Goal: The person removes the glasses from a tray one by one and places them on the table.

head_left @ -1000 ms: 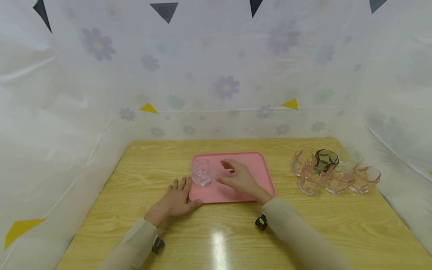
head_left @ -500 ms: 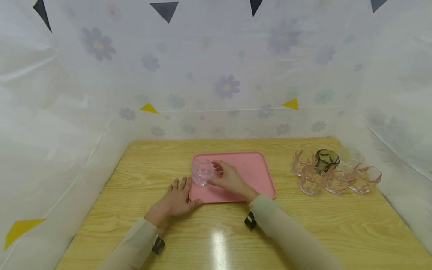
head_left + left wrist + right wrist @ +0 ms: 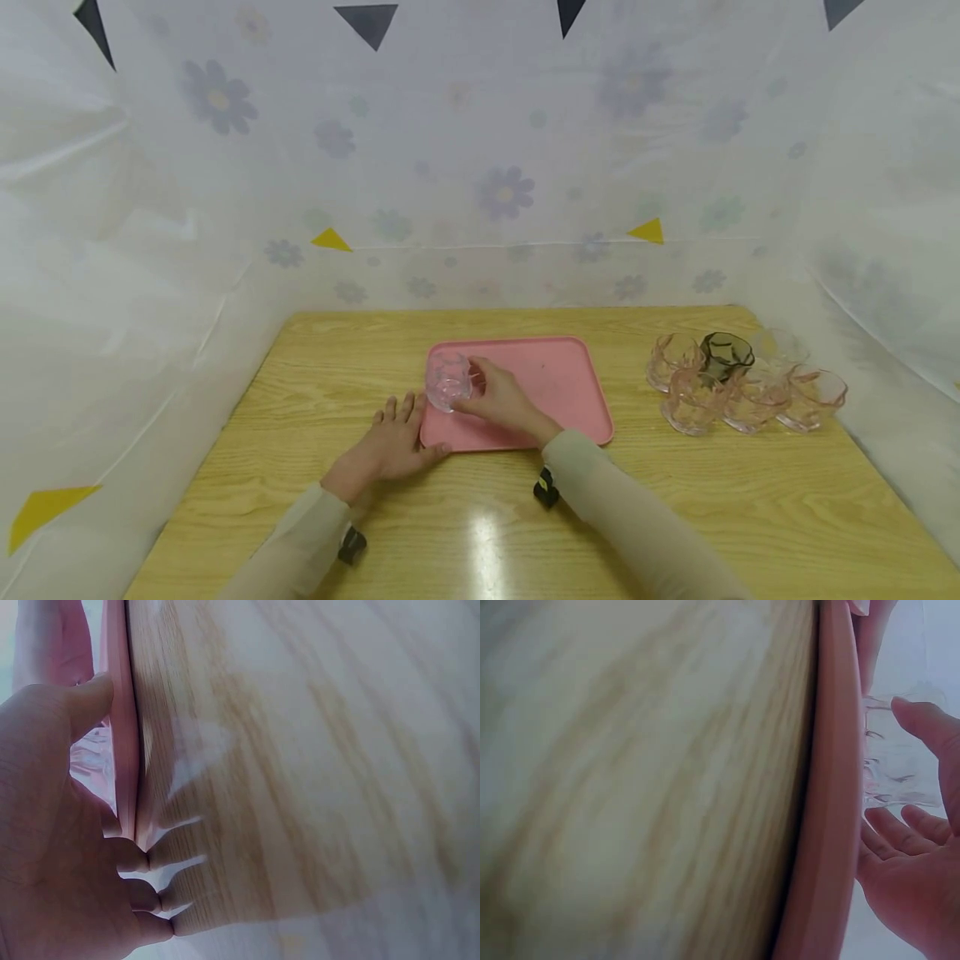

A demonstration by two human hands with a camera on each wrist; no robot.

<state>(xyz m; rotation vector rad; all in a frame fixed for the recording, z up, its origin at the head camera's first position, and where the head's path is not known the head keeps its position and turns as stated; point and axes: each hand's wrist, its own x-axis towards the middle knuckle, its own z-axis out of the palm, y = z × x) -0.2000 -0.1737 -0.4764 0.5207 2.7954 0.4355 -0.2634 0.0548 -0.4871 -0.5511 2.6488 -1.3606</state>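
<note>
On the left part of the pink tray [image 3: 540, 392] stands a clear faceted glass [image 3: 447, 380]. My right hand [image 3: 498, 400] holds it from its right side, thumb near the front and fingers curved round the back. In the right wrist view the glass [image 3: 900, 761] lies between the thumb and the fingers of the right hand [image 3: 922, 877]. My left hand [image 3: 386, 446] lies spread at the tray's front left corner, thumb along the front rim and fingers on the table. The left wrist view shows the left hand [image 3: 60, 832] touching the tray's edge [image 3: 124, 750].
At the right of the wooden table [image 3: 337, 350] several glasses stand close together: pink ones [image 3: 692, 404], one dark smoky glass [image 3: 726, 357] and a clear one [image 3: 778, 343]. White flower-patterned sheeting [image 3: 480, 167] encloses the back and both sides.
My right hand has moved left across the tray to the clear glass, and its fingers have come round it. The glass, the tray and my left hand have stayed put.
</note>
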